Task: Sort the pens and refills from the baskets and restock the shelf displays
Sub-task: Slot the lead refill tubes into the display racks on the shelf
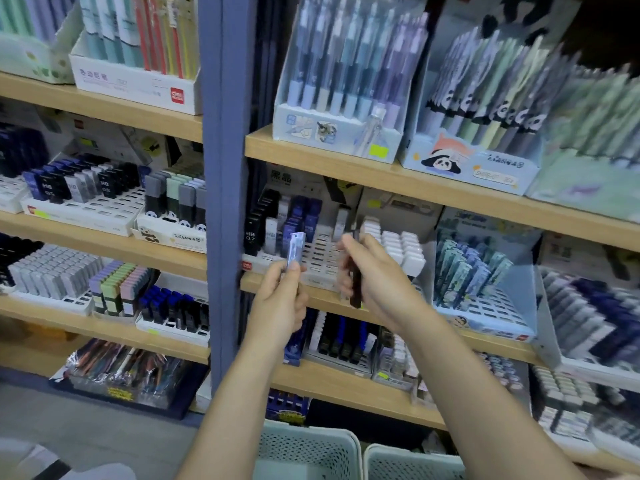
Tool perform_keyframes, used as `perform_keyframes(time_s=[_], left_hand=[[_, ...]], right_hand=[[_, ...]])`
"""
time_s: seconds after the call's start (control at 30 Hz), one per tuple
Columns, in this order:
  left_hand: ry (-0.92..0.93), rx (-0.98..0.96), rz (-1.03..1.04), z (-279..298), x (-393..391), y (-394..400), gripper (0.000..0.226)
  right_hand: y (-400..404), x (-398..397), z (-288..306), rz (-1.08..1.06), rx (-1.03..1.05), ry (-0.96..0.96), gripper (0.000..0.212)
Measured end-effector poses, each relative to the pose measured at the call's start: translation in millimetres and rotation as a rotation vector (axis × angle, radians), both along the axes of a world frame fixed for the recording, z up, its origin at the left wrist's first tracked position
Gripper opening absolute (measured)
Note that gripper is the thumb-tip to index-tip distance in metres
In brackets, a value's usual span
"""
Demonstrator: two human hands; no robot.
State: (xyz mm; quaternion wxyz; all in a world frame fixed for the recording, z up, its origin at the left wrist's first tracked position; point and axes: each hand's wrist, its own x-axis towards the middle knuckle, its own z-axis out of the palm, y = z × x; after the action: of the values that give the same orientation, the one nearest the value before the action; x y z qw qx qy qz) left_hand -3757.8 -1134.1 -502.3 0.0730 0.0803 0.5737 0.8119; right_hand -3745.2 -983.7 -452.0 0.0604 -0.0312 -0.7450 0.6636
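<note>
Restock step, mid-placement at the lead-refill shelf. Left hand (pixel 280 299) pinches a pale blue refill case (pixel 295 247) between thumb and fingers, held upright just in front of the white slotted display tray (pixel 318 258). Right hand (pixel 370 271) is curled round a dark refill case (pixel 355 285), long axis roughly vertical, over the right part of the same tray — motion blur there, so exact finger contact is unclear.

Tray state: back-left slots filled with black and blue cases (pixel 277 220), most front slots open. White cases (pixel 394 244) sit in the neighbouring rack to the right. Two perforated baskets (pixel 308 452) are at the bottom edge, below the arms; their contents can't be seen from here.

Judgement: both cases are sorted and ready to seat. Next move calls for matching each case to the row of its own colour and grade — the label on the blue one isn't readable — then lining the bottom end with an empty slot and pushing straight down. The slots look narrow, so a tilted case would probably jam or knock its neighbours.
</note>
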Motion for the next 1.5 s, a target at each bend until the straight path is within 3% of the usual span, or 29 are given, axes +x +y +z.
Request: perform_keyframes(time_s=[0.13,0.37,0.6,0.7,0.93,1.03,1.33,1.5], left_hand=[[0.082,-0.059,-0.092,8.9,24.1,29.3,0.022],[0.11,-0.118,-0.217,12.5,58.0,94.6,0.021],[0.103,-0.181,-0.345,12.3,78.5,156.4,0.02],[0.118,-0.205,-0.392,11.2,92.6,191.5,0.019],[0.275,-0.404,-0.3,8.4,129.2,253.8,0.03],[0.364,-0.416,-0.25,21.6,142.2,272.4,0.037],[0.617,-0.586,-0.294,48.7,144.5,322.0,0.031],[0.617,-0.638,-0.301,52.9,144.8,332.0,0.034]], right_hand=[[31.0,42.7,2.5,0.035,-0.252,0.037,0.035],[90.0,96.2,-0.3,-0.06,-0.288,0.041,0.039],[143.6,139.9,-17.3,-0.123,-0.493,-0.019,0.044],[175.1,170.7,-25.9,-0.188,-0.541,0.034,0.034],[251.0,238.8,-42.3,-0.592,-0.235,0.062,0.009],[276.7,251.6,-31.1,-0.713,-0.141,0.09,0.009],[311.6,254.0,-18.3,-0.711,-0.092,0.194,0.02],[332.1,259.7,-0.7,-0.686,0.078,0.201,0.01]])
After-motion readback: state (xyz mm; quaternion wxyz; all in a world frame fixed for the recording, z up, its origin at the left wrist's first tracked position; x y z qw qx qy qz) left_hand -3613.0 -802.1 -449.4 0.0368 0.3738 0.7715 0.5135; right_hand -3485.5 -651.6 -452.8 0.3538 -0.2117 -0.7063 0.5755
